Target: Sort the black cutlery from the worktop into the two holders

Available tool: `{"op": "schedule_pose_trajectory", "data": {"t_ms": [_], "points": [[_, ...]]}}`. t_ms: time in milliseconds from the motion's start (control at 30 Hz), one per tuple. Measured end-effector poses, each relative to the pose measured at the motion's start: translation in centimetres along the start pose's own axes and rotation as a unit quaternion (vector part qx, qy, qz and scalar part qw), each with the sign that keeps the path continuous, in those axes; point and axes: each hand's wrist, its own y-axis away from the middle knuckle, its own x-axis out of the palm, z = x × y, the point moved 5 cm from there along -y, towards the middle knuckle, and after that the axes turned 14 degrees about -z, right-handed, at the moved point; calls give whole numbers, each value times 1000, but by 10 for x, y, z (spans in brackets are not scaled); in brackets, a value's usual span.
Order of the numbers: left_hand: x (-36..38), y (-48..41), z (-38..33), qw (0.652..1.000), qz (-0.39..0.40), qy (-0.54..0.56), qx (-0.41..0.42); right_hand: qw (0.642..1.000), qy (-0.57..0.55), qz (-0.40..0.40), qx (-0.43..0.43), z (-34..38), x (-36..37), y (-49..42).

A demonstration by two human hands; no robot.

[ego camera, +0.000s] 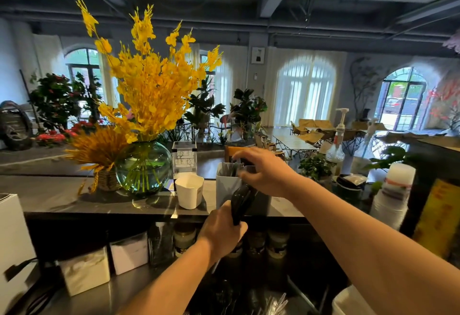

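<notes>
My left hand [221,227] grips a bunch of black spoons [241,201] by their handles, bowls pointing up, just in front of the raised counter. Two square holders stand side by side on that counter: a light grey holder [225,186] with black cutlery handles showing inside, and a dark holder [262,202] to its right, mostly hidden by my hands. My right hand [263,168] reaches over the tops of both holders with curled fingers; motion blur hides whether it pinches a piece of cutlery. More black cutlery [224,294] lies on the low worktop below.
A white paper cup [189,190] stands left of the holders, beside a glass vase of yellow flowers [143,168] and an acrylic sign [184,159]. Syrup pump bottles [336,145] and stacked cups [392,195] are at the right. Tissue boxes [86,271] and jars sit under the counter.
</notes>
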Motion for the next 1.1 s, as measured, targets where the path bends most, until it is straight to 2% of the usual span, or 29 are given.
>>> {"op": "schedule_pose_trajectory", "data": {"t_ms": [33,100,267,333,433,533,667,800,900,1100], "points": [[-3,-1,1,1000,-4,-19,15,995,60,63,-43,5,4,-3],[-9,-3,1,997,-11,-65,42,972,151,164,-77,9,10,-4],[-15,-2,-5,983,-6,-155,96,949,152,260,-90,20,25,-2],[-17,-1,-2,985,-2,-153,85,940,165,277,-110,24,34,-4],[-21,-4,1,989,12,-134,65,933,208,254,-150,23,39,-8],[-26,-8,8,991,22,-128,30,940,216,221,-145,15,36,-15],[-32,-11,24,995,20,-93,-24,983,143,104,-38,-20,8,-39],[-31,-15,46,997,-11,-55,-58,992,100,29,67,-69,-14,-59],[-27,-22,61,997,-20,-17,-78,983,128,-42,126,-108,-26,-67],[-21,-34,65,980,-29,99,-173,965,211,0,155,-145,5,-68]]}}
